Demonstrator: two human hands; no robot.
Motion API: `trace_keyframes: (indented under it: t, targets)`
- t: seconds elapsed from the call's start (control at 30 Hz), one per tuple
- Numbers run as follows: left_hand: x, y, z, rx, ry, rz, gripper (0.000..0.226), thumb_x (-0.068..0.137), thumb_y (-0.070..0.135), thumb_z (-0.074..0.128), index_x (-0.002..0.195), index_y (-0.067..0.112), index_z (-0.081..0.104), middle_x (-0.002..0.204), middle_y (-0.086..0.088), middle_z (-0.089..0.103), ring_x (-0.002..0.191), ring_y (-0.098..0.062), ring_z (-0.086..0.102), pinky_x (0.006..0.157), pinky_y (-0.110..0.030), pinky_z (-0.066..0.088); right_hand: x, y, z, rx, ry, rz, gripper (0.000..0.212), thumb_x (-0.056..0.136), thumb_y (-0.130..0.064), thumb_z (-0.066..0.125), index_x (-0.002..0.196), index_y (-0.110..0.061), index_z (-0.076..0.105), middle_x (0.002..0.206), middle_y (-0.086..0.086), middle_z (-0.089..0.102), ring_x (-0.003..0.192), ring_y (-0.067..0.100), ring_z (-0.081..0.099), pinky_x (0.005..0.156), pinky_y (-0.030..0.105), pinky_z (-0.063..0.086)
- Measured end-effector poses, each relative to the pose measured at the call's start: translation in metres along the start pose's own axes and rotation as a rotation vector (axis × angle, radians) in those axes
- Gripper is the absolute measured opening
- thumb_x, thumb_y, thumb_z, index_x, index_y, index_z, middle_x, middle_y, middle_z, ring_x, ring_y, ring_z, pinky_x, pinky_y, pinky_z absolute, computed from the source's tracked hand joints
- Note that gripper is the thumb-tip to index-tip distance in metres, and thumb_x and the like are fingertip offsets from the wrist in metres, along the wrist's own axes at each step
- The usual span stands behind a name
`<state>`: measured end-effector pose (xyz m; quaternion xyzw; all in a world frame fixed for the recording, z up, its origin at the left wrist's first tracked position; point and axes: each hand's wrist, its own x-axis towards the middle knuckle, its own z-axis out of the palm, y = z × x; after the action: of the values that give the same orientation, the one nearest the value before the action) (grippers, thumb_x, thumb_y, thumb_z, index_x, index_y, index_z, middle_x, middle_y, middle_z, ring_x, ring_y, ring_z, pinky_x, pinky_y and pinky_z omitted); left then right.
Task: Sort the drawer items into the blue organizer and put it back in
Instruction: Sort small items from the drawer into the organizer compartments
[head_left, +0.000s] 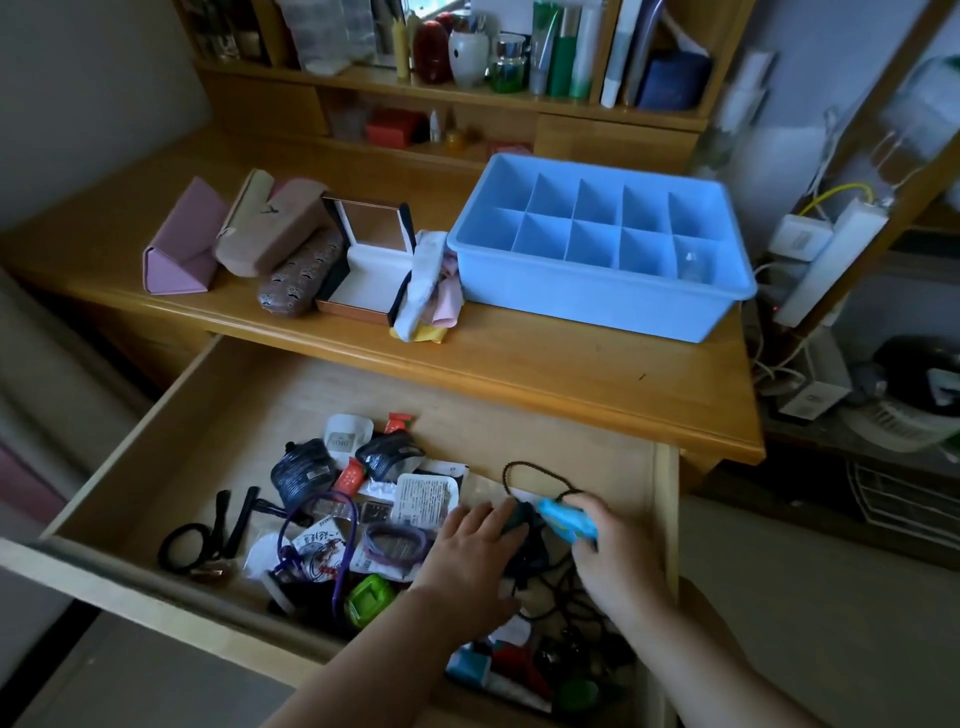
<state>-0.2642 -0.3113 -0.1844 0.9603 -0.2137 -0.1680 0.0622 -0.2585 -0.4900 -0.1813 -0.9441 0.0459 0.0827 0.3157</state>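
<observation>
Barely begun: blue organizer (597, 244) on desk (519, 358), upper right, nearly empty. Drawer (208, 426) at lower centre full of clutter. Right hand (602, 545) pinching blue item (566, 522); left hand (472, 556) flat, fingers spread on clutter.

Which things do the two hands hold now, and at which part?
The right hand grips a small light-blue object at its near end. The left hand rests on a dark object in the drawer; whether it grips it cannot be told.

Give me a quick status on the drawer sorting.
Right hand grips a light blue item; left hand reaches into drawer clutter. Blue organizer on desk, nearly empty. Nothing blocking.
</observation>
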Motion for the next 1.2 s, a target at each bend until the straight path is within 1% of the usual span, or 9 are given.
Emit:
trace_keyframes:
  t: [0.1,0.23,0.3,0.37,0.47,0.57,0.77,1.03,1.2]
  targets:
    - [0.000,0.005,-0.016,0.023,0.011,0.009,0.050,0.085,0.040,0.053,0.133,0.027,0.046,0.152,-0.001,0.026,0.140,-0.024,0.020,0.117,-0.049,0.009,-0.001,-0.008,-0.028,0.215,0.069,-0.058,0.028,0.087,-0.009,0.060,0.092,-0.037,0.054,0.092,-0.007,0.063,0.077,0.001,0.057,0.058,0.007,0.041]
    - [0.005,0.002,-0.071,-0.239,0.570,0.210,0.016,0.082,0.017,0.056,0.090,0.017,0.068,0.092,0.000,0.067,0.085,-0.020,0.062,0.075,-0.034,0.052,0.003,-0.036,-0.088,0.302,0.202,-0.296,0.021,0.084,-0.020,0.068,0.084,-0.037,0.057,0.074,-0.012,0.062,0.070,0.004,0.058,0.056,0.016,0.043]
    - [0.018,-0.004,-0.111,-0.285,0.816,0.271,0.016,0.084,0.015,0.055,0.093,0.014,0.068,0.090,0.000,0.066,0.079,-0.018,0.062,0.065,-0.028,0.051,0.016,-0.051,-0.119,0.258,0.357,-0.418,0.009,0.081,-0.024,0.067,0.086,-0.030,0.062,0.069,-0.012,0.060,0.065,0.006,0.055,0.052,0.012,0.039]
    - [0.041,-0.014,-0.149,-0.243,0.914,0.282,0.024,0.085,0.015,0.054,0.105,0.011,0.066,0.102,-0.005,0.065,0.091,-0.021,0.062,0.074,-0.030,0.050,0.039,-0.064,-0.146,0.132,0.527,-0.450,0.011,0.079,-0.026,0.065,0.089,-0.021,0.065,0.073,-0.010,0.060,0.067,0.006,0.054,0.058,0.011,0.039]
    - [0.087,-0.035,-0.187,-0.095,0.711,0.055,0.050,0.089,0.020,0.054,0.137,0.014,0.044,0.142,-0.011,0.044,0.131,-0.029,0.039,0.109,-0.040,0.032,0.085,-0.073,-0.171,-0.094,0.506,-0.387,0.023,0.080,-0.021,0.070,0.101,-0.010,0.069,0.115,0.005,0.065,0.108,0.023,0.057,0.095,0.032,0.040]
    - [0.118,-0.049,-0.197,-0.034,0.515,-0.168,0.063,0.094,0.031,0.048,0.149,0.024,0.019,0.156,-0.001,0.020,0.145,-0.024,0.010,0.117,-0.042,0.007,0.109,-0.067,-0.173,-0.362,0.354,-0.289,0.027,0.084,-0.029,0.066,0.107,-0.015,0.068,0.136,0.001,0.053,0.126,0.022,0.045,0.104,0.037,0.022]
    - [0.118,-0.015,-0.189,0.029,0.653,-0.052,0.051,0.092,0.036,0.049,0.140,0.030,0.036,0.139,0.006,0.042,0.133,-0.020,0.029,0.110,-0.044,0.017,0.095,-0.042,-0.174,-0.351,0.540,-0.279,0.016,0.079,-0.023,0.071,0.091,-0.013,0.068,0.106,0.001,0.065,0.098,0.029,0.059,0.097,0.049,0.031]
    - [0.047,-0.009,-0.166,-0.008,0.667,-0.118,0.047,0.087,0.033,0.060,0.132,0.029,0.049,0.126,0.001,0.052,0.124,-0.024,0.042,0.111,-0.055,0.022,0.045,-0.044,-0.154,-0.234,0.519,-0.422,0.017,0.071,-0.027,0.064,0.082,-0.015,0.069,0.101,-0.001,0.068,0.093,0.026,0.064,0.092,0.043,0.029]
    - [0.030,-0.014,-0.167,-0.035,0.814,-0.136,0.026,0.081,0.014,0.070,0.107,0.018,0.069,0.095,-0.006,0.065,0.093,-0.034,0.058,0.096,-0.057,0.038,0.027,-0.057,-0.150,-0.170,0.489,-0.434,0.018,0.072,-0.028,0.063,0.085,-0.016,0.068,0.098,-0.004,0.068,0.093,0.024,0.064,0.095,0.050,0.034]
